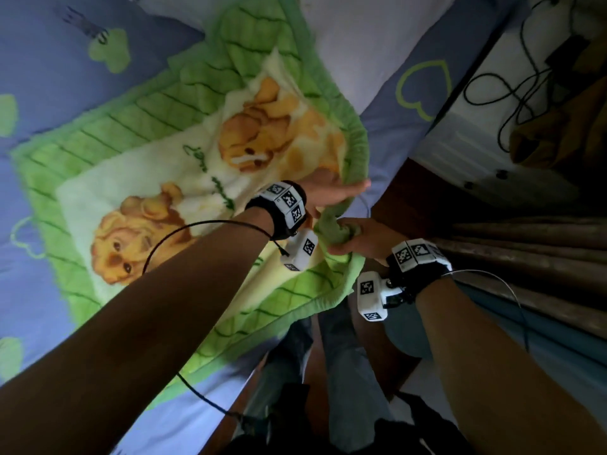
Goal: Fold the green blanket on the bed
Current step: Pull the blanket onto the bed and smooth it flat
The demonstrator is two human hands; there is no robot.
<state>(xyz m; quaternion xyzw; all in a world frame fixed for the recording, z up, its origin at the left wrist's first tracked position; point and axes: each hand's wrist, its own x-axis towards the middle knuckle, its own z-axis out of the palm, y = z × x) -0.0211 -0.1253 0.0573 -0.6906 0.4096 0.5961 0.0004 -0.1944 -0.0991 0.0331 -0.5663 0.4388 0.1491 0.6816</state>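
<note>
The right hand [356, 239] grips a bunched corner of the green blanket [138, 133] on the bed [49, 77], while the left hand [331, 192] lies flat, fingers straight, under its edge.

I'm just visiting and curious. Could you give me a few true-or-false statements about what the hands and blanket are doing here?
1. The right hand grips a bunched edge of the green blanket. True.
2. The left hand rests on the pillow. False: it is at the blanket's edge.
3. The blanket shows puppies. True.
4. The blanket lies on the floor. False: it is on the bed sheet.
</note>
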